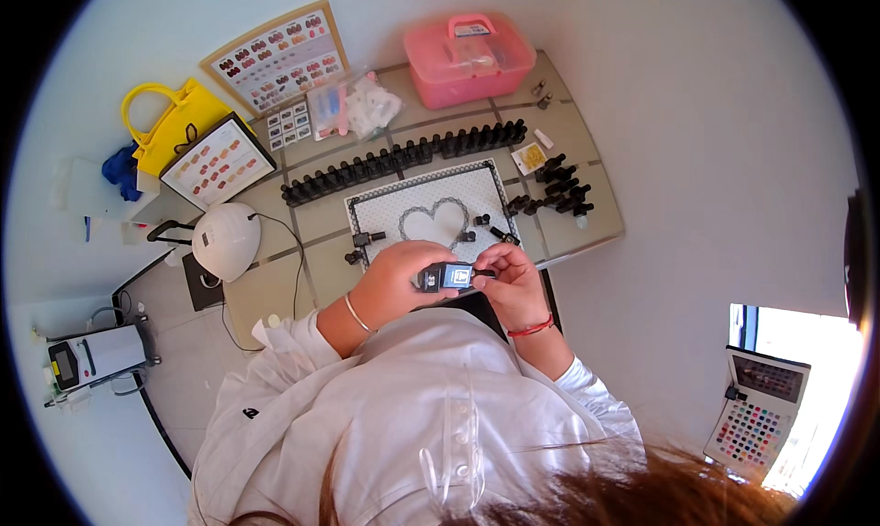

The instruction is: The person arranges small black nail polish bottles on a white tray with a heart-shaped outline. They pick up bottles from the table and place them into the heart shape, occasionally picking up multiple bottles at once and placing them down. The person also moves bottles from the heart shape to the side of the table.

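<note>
My left hand [401,274] is closed around a black nail polish bottle [449,277] with a blue and white label. The bottle lies on its side, its narrow end pointing right. At that end, the fingers of my right hand [511,286] pinch the slim black cap [484,273]. Whether the cap sits tight or loose cannot be made out. Beneath my hands is a white mat [385,216] with a dark lace border and a heart outline. Several other small black bottles lie about on it, one of them [368,238] close to my left hand.
Behind the mat runs a long row of black bottles [367,166], with another cluster [564,187] at the right. A pink case [469,72], a plastic bag [353,104] and colour charts [284,59] stand farther back. A white nail lamp [226,242] with its cord is at the left.
</note>
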Motion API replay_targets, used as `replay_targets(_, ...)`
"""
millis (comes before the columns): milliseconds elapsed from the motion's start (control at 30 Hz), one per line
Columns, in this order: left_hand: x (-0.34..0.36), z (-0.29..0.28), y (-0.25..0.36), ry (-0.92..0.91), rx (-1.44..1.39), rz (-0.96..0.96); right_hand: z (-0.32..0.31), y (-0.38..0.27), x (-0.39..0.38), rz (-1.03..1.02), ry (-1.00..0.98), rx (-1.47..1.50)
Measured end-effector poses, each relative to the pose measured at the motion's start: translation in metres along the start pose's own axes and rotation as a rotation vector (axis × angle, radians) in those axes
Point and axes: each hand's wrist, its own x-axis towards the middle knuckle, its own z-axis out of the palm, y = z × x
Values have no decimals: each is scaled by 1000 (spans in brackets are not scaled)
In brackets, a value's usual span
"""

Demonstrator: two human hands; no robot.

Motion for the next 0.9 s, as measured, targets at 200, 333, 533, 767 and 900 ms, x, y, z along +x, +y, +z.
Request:
replay_targets(200, -13, -7, -8, -88, 106, -24, 9, 3, -1, 0, -25, -245)
replay_targets(333, -23, -7, -16, -193, 124, -131, 9, 7, -4, 30, -40, -358)
replay_targets(533, -31, -9, -21, -187, 21, -187, 9, 12, -3, 54, -75, -351)
replay_targets(767, -35, -19, -26, -124, -65, -266, -54, 10, 27, -50, 213, -1003)
replay_targets(900, -41, -24, -34, -83, -73, -242, -139, 8, 70, -100, 460, -1385)
